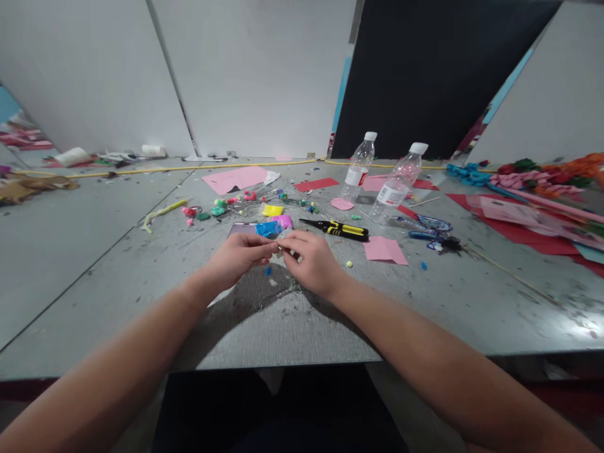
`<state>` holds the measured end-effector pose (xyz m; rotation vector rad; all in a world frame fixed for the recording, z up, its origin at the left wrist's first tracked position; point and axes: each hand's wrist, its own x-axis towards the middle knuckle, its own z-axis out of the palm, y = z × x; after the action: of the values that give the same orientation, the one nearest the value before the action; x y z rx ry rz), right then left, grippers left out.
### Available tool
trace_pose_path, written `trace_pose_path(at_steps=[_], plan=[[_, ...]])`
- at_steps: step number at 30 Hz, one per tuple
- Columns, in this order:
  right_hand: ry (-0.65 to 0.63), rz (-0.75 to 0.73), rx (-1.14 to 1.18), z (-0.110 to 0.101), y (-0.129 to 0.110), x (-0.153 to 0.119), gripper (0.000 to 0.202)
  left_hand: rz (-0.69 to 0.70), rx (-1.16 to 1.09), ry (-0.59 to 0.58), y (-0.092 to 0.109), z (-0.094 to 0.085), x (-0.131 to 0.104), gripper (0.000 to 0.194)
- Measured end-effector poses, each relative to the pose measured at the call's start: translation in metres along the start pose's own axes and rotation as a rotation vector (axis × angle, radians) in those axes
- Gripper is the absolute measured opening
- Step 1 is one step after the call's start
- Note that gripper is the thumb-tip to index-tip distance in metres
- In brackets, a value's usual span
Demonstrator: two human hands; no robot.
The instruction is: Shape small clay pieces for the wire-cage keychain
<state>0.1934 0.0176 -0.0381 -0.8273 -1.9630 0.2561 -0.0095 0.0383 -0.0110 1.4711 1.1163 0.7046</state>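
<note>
two capped bottles (399,182) | red paper rectangle (316,185) | yellow cord (236,166)

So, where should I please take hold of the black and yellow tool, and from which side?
I would grip the wide, yellow-striped end of the black and yellow tool, coming from above on the right with the right hand. It lies flat with its thin tip pointing left, so this thicker end faces right, near the pink paper.

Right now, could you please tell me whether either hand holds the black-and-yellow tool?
No, the tool lies on the table, beyond the right hand.
</note>
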Motion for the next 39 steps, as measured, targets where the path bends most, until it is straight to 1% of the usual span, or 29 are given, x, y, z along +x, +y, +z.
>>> trace_pose_path(at_steps=[4, 7, 9, 12, 18, 22, 28, 32, 36, 39], plan=[[0.023, 0.037, 0.024, -0.0012, -0.0014, 0.0004, 0.021, 0.005, 0.029, 0.008, -0.0011, -0.0009, 0.0008, 0.032], [0.031, 0.052, 0.028, -0.005, -0.0019, 0.0009, 0.011, 0.015, 0.023, -0.009, -0.0002, 0.0007, 0.0002, 0.032], [0.037, 0.049, 0.019, -0.007, -0.0012, 0.0011, 0.008, 0.022, 0.012, -0.018, 0.001, 0.002, -0.0008, 0.032], [0.036, 0.023, -0.005, -0.0072, 0.0003, 0.0009, 0.009, 0.028, 0.004, -0.021, 0.0022, 0.0026, -0.0021, 0.033], [0.019, -0.039, -0.033, -0.0029, 0.0009, -0.0004, 0.019, 0.01, -0.019, -0.018, 0.0022, 0.0021, -0.0022, 0.035], [0.041, -0.04, 0.001, -0.0025, -0.0004, -0.0005, 0.019, -0.014, -0.041, -0.05, 0.0042, 0.0031, -0.0037, 0.034], [0.036, 0.011, 0.139, -0.0016, -0.001, 0.0003, 0.013, -0.038, -0.02, -0.066, 0.0047, 0.0015, -0.005, 0.035], [0.036, 0.093, 0.214, -0.0005, -0.0011, -0.0001, 0.01, -0.051, -0.009, -0.075, 0.005, 0.001, -0.0049, 0.034], [0.052, 0.155, 0.231, -0.0011, -0.0014, -0.0007, 0.01, -0.055, -0.034, -0.082, 0.0065, 0.0004, -0.0047, 0.034], [0.08, 0.156, 0.203, -0.0024, -0.0025, -0.0002, 0.006, -0.043, -0.062, -0.081, 0.0072, -0.0002, -0.005, 0.034]])
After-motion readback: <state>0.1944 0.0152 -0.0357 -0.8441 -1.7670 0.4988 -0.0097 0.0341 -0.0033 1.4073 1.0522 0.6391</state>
